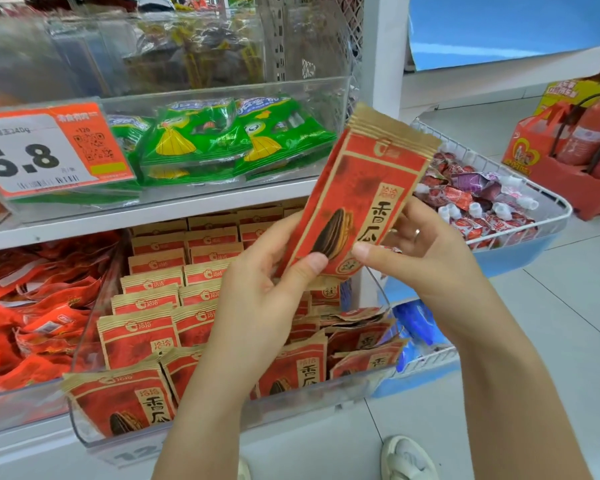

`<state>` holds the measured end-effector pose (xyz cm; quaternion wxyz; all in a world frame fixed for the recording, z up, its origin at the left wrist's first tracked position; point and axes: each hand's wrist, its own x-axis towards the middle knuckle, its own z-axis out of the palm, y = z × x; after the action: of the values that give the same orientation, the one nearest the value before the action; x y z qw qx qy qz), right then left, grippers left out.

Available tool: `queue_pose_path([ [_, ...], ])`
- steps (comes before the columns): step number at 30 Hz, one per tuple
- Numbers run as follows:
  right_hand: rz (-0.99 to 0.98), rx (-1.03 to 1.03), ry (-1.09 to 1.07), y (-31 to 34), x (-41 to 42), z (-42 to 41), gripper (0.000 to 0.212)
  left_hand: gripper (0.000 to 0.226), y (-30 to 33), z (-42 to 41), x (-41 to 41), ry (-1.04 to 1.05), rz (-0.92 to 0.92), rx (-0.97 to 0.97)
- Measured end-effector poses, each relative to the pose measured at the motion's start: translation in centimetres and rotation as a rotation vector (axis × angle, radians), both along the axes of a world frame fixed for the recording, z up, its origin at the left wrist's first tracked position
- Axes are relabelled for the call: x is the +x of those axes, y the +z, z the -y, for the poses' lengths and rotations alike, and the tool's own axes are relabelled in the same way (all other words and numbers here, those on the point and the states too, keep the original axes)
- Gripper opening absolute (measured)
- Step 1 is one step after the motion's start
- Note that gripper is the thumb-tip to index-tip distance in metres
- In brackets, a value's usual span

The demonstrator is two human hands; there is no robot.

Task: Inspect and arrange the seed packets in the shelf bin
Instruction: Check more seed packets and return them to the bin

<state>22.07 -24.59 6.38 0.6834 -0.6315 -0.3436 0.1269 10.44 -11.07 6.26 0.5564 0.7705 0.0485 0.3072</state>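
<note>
Above the clear bin [361,389] on the lower shelf, both hands hold one red and tan seed packet [364,195], tilted with its top to the upper right. The left hand [267,271] pinches its lower left edge, thumb on the front. The right hand [423,244] pinches the lower right edge. The bin holds rows of like packets [146,327], upright at left, some lying loose at right. Green packets [222,140] sit on the shelf above, beside a price tag [49,150].

both hands [257,289] gripping red seed packet [357,199], above bin [222,420]
</note>
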Motion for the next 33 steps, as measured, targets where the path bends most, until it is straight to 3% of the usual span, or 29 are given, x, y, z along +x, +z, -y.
queue_pose_path([
  [4, 0.129, 0.037, -0.051, 0.9, 0.9, -0.1, 0.035, 0.035, 0.0, -0.5, 1.3, 0.141, -0.065, 0.110],
  [7, 0.210, -0.051, -0.104, 0.4, 1.7, -0.3, 0.034, 0.031, -0.7, -1.1, 2.3, 0.271, -0.214, 0.240],
  [11, 0.193, -0.251, -0.138, -1.8, 2.8, -0.8, 0.030, 0.028, -1.4, -1.2, 2.9, 0.330, -0.418, 0.362],
  [16, 0.342, -0.561, -0.195, -3.4, 3.7, -1.8, 0.022, 0.032, -2.0, -1.0, 3.1, 0.374, -0.658, 0.542],
  [23, 0.523, -0.762, -0.306, -4.2, 3.8, -2.7, 0.011, 0.041, -2.1, -1.0, 3.1, 0.384, -0.709, 0.540],
  [25, 0.497, -0.749, -0.341, -4.3, 3.9, -3.0, 0.011, 0.044, -2.2, -1.1, 3.0, 0.393, -0.689, 0.533],
  [28, 0.250, -0.625, -0.327, -3.9, 3.8, -2.9, 0.018, 0.045, -2.5, -1.3, 3.0, 0.399, -0.656, 0.514],
  [31, -0.001, -0.453, -0.173, -3.5, 3.2, -2.4, 0.043, 0.051, -2.6, -1.3, 3.0, 0.374, -0.597, 0.451],
  [33, -0.011, -0.414, -0.100, -3.3, 2.7, -2.0, 0.053, 0.055, -2.7, -1.3, 2.9, 0.350, -0.557, 0.445],
])
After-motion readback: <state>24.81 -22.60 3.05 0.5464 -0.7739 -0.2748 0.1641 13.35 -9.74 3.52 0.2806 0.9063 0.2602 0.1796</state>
